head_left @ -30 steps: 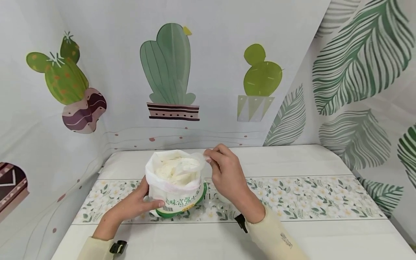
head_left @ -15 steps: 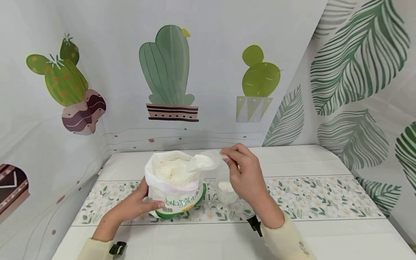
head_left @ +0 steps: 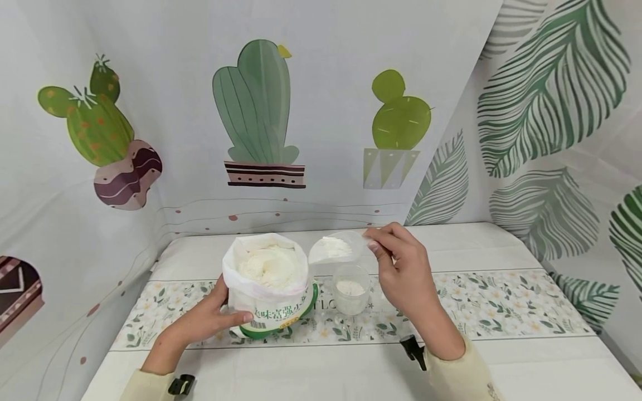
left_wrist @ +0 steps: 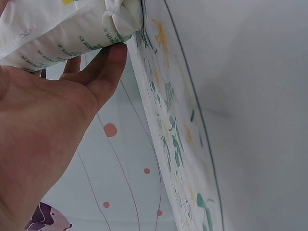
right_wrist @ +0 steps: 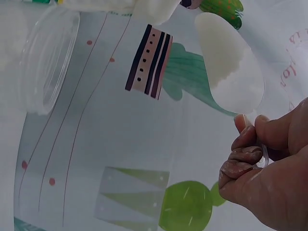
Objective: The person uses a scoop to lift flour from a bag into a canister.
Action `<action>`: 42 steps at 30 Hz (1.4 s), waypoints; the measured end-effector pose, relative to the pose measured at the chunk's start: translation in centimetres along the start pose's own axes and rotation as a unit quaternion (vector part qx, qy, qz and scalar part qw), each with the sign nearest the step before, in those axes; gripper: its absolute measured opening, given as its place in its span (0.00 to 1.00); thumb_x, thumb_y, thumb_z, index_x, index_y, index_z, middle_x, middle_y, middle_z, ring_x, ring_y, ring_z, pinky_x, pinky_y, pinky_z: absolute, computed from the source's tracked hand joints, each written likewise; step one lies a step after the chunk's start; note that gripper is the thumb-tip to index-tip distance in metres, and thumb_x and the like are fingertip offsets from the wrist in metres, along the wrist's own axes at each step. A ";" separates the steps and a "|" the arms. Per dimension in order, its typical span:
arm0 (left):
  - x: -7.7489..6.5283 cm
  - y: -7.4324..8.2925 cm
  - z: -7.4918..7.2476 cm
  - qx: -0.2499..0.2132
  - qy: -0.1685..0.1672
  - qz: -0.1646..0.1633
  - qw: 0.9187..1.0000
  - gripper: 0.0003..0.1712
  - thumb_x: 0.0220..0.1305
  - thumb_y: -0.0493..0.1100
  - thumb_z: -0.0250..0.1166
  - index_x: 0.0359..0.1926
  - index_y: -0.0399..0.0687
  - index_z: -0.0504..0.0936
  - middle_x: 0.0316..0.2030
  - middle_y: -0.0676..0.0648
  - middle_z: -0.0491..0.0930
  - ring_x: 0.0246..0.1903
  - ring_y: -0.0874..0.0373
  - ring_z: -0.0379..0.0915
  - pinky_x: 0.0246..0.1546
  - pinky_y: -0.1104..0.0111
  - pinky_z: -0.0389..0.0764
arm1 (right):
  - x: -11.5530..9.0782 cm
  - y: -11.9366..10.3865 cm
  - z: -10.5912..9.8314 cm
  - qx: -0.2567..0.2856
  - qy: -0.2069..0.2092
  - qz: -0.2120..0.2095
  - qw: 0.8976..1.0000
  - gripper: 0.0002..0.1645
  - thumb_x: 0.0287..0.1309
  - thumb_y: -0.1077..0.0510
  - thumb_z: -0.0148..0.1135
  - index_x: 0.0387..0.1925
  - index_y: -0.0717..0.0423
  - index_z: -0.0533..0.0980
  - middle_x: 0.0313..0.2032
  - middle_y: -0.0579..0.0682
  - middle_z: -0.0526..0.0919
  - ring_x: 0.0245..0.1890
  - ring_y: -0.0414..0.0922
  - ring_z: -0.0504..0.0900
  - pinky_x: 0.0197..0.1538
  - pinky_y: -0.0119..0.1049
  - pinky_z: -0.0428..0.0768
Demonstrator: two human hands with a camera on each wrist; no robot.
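A white bag of flour [head_left: 281, 312] with green print stands upright, its top rolled back and white flour showing inside. My left hand [head_left: 203, 314] holds its left side, thumb across the front; in the left wrist view, fingers press against the bag [left_wrist: 72, 41]. My right hand [head_left: 411, 273] pinches the handle of a clear plastic scoop [head_left: 326, 257]. Flour lies in the scoop [right_wrist: 231, 62], seen in the right wrist view as well. Below the scoop stands a clear plastic cup [head_left: 351, 303] with some flour in it, right of the bag.
A white table cover [head_left: 281, 370] with a floral band [head_left: 476, 306] lies beneath everything. Behind it hangs a cloth backdrop [head_left: 331, 111] printed with cacti, with a leaf-patterned cloth [head_left: 546, 211] at the right.
My right hand has lifted the scoop out of the bag and carried it rightward, loaded with flour, to above the cup. My left hand has stayed on the bag.
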State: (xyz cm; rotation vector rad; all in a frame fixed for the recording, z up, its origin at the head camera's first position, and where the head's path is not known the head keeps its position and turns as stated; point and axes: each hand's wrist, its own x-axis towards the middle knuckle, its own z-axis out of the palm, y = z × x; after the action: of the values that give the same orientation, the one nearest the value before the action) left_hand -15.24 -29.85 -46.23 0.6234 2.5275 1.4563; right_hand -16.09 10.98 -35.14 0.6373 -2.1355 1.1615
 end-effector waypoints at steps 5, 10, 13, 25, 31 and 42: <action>0.0 -0.1 0.1 0.001 0.000 -0.009 1.000 0.72 0.67 0.46 0.77 0.85 0.75 0.27 0.84 0.44 0.40 0.81 0.39 0.39 0.70 0.31 0.55 | -0.3 0.4 -0.8 -0.006 0.005 0.006 1.000 0.13 0.68 0.73 0.65 0.48 0.60 0.89 0.38 0.46 0.82 0.31 0.39 0.70 0.35 0.26 0.67; -0.2 -0.3 0.2 -0.007 -0.002 -0.006 1.000 0.71 0.67 0.46 0.77 0.85 0.76 0.28 0.83 0.42 0.41 0.81 0.38 0.40 0.69 0.28 0.55 | -0.6 0.8 -1.5 -0.014 -0.008 0.018 1.000 0.13 0.68 0.73 0.65 0.48 0.61 0.88 0.37 0.45 0.81 0.31 0.39 0.70 0.35 0.26 0.68; -0.2 -0.3 0.3 -0.003 -0.001 -0.006 1.000 0.71 0.67 0.46 0.77 0.85 0.76 0.27 0.84 0.42 0.41 0.80 0.38 0.41 0.69 0.29 0.55 | -0.8 1.2 -1.8 -0.022 -0.017 0.020 0.999 0.13 0.68 0.73 0.65 0.48 0.61 0.88 0.36 0.44 0.79 0.30 0.39 0.69 0.35 0.27 0.68; 0.6 -0.2 0.1 0.004 0.004 0.002 1.000 0.70 0.67 0.45 0.77 0.85 0.75 0.29 0.80 0.41 0.51 0.78 0.36 0.50 0.67 0.28 0.57 | -0.5 2.7 -3.5 -0.046 -0.014 0.015 0.999 0.12 0.68 0.73 0.65 0.47 0.62 0.88 0.35 0.44 0.80 0.29 0.38 0.68 0.32 0.27 0.66; 0.3 -0.1 -0.2 0.002 -0.001 0.000 1.000 0.70 0.67 0.44 0.76 0.85 0.74 0.29 0.80 0.41 0.49 0.78 0.35 0.50 0.67 0.28 0.59 | -0.9 3.4 -3.9 -0.049 -0.019 0.036 0.998 0.13 0.69 0.72 0.65 0.48 0.60 0.88 0.35 0.43 0.79 0.28 0.38 0.68 0.33 0.28 0.66; 0.1 -0.4 -0.1 0.018 -0.001 -0.005 1.000 0.70 0.68 0.45 0.76 0.85 0.74 0.27 0.83 0.40 0.45 0.79 0.35 0.45 0.68 0.35 0.63 | -1.2 4.5 -4.8 -0.062 -0.037 0.035 0.997 0.13 0.67 0.74 0.66 0.48 0.60 0.88 0.36 0.43 0.81 0.29 0.37 0.69 0.34 0.27 0.67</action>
State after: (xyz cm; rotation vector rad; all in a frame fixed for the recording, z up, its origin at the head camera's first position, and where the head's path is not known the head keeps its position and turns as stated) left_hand -15.49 -30.04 -46.53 0.6171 2.5567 1.4092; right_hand -16.82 17.52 -36.48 0.5622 -2.2876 1.0476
